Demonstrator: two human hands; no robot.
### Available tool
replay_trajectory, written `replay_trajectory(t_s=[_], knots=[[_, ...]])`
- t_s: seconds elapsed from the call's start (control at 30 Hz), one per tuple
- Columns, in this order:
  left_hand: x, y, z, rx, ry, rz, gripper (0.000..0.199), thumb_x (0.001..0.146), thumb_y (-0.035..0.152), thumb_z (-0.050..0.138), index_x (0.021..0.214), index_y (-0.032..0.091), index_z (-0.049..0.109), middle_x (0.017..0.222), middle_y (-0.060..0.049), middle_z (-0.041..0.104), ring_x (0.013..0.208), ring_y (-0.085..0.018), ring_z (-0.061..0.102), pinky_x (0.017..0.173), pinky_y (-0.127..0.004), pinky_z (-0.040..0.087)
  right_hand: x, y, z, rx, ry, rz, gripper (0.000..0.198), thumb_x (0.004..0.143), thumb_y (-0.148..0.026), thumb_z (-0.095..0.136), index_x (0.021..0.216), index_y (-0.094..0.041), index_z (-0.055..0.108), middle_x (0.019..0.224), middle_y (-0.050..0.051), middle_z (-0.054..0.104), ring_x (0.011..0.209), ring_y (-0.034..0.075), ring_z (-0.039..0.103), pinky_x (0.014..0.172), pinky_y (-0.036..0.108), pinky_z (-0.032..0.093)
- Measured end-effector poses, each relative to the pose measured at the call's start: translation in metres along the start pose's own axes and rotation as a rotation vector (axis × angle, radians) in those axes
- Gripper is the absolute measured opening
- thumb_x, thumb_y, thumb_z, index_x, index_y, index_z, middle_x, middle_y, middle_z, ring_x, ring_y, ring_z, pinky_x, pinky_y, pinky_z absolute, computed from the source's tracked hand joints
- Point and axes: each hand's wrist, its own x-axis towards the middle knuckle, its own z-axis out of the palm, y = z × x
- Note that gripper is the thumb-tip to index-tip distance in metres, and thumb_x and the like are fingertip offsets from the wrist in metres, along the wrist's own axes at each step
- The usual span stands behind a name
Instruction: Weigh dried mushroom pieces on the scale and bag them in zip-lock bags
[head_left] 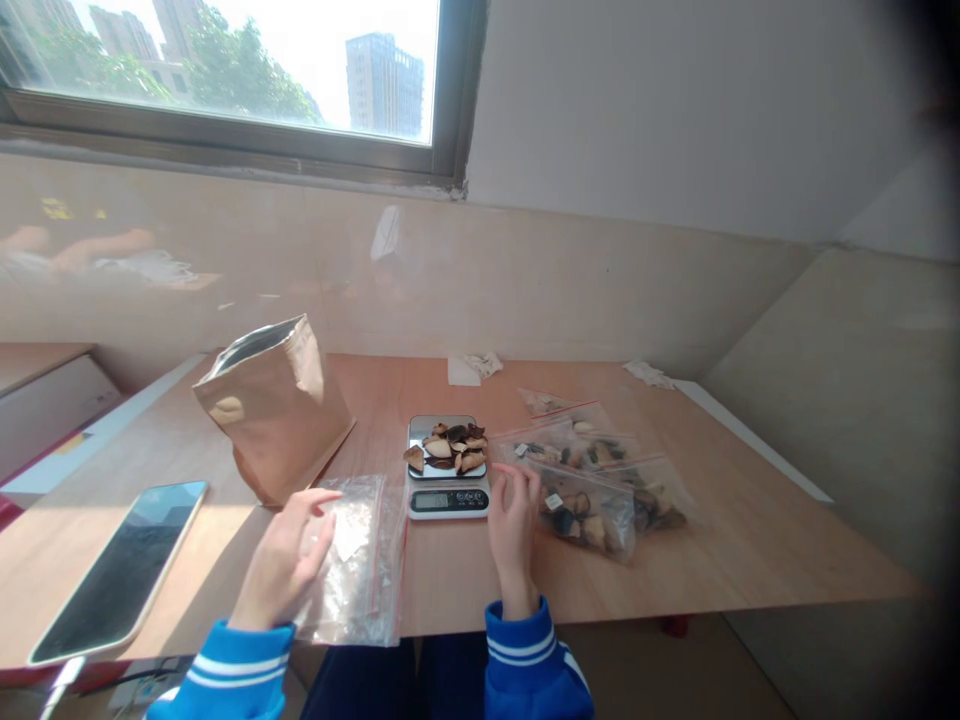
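A small kitchen scale (448, 503) sits on the table in front of me. Its tray carries a heap of dried brown-and-pale slices (450, 448), perhaps dried mushroom. My left hand (289, 555) rests over a stack of flat clear zip bags (364, 570), thumb and forefinger apart, nothing gripped. Beside the scale's right edge is my right hand (515, 515), fingers loosely apart and holding nothing visible. Just right of it lie several filled zip bags (592, 515) with similar dried pieces and small white labels inside.
A brown paper pouch (277, 420) stands with its top open behind my left hand. At the far left lies a phone (124, 570) with a cable (64, 685) plugged in. Crumpled white paper (484, 365) lies by the wall, with another piece (649, 374) at the right.
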Motion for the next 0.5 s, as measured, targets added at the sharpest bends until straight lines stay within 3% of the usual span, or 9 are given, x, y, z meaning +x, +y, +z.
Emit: replay_trajectory(t_s=[0.07, 0.13, 0.2, 0.33, 0.5], knots=[[-0.002, 0.001, 0.013, 0.019, -0.164, 0.020, 0.044, 0.084, 0.049, 0.047, 0.127, 0.040, 0.044, 0.131, -0.008, 0.054, 0.124, -0.034, 0.051, 0.100, -0.058, 0.045, 0.000, 0.003, 0.000, 0.021, 0.015, 0.025, 0.024, 0.092, -0.019, 0.039, 0.094, -0.017, 0.063, 0.099, 0.010, 0.056, 0.099, 0.023, 0.053, 0.091, 0.039, 0.039], [-0.008, -0.001, 0.027, 0.051, -0.214, -0.018, 0.061, 0.081, 0.053, 0.051, 0.138, 0.041, 0.034, 0.143, -0.009, 0.044, 0.131, -0.038, 0.041, 0.104, -0.066, 0.036, -0.001, 0.004, 0.000, 0.038, 0.014, 0.038, 0.024, 0.091, -0.018, 0.039, 0.093, -0.017, 0.063, 0.098, 0.010, 0.056, 0.099, 0.023, 0.053, 0.091, 0.039, 0.039], [-0.014, -0.005, 0.038, 0.059, -0.257, -0.042, 0.060, 0.083, 0.053, 0.049, 0.140, 0.042, 0.034, 0.145, -0.008, 0.043, 0.134, -0.037, 0.036, 0.105, -0.068, 0.034, -0.002, 0.004, 0.000, 0.047, 0.002, 0.044, 0.024, 0.091, -0.018, 0.039, 0.093, -0.017, 0.063, 0.098, 0.010, 0.056, 0.099, 0.023, 0.053, 0.091, 0.040, 0.039], [-0.020, -0.010, 0.048, 0.099, -0.199, -0.014, 0.052, 0.086, 0.049, 0.048, 0.137, 0.042, 0.041, 0.140, -0.008, 0.050, 0.133, -0.035, 0.037, 0.105, -0.065, 0.036, -0.002, 0.003, 0.000, 0.039, -0.017, 0.062, 0.024, 0.091, -0.018, 0.039, 0.092, -0.018, 0.063, 0.097, 0.010, 0.055, 0.099, 0.024, 0.053, 0.092, 0.040, 0.039], [-0.016, -0.003, 0.044, 0.069, -0.102, -0.002, 0.045, 0.090, 0.044, 0.041, 0.135, 0.040, 0.045, 0.133, -0.008, 0.057, 0.129, -0.034, 0.045, 0.102, -0.064, 0.040, -0.003, -0.001, -0.005, 0.087, -0.035, 0.068, 0.025, 0.092, -0.020, 0.038, 0.092, -0.018, 0.062, 0.096, 0.009, 0.056, 0.096, 0.023, 0.053, 0.091, 0.040, 0.040]])
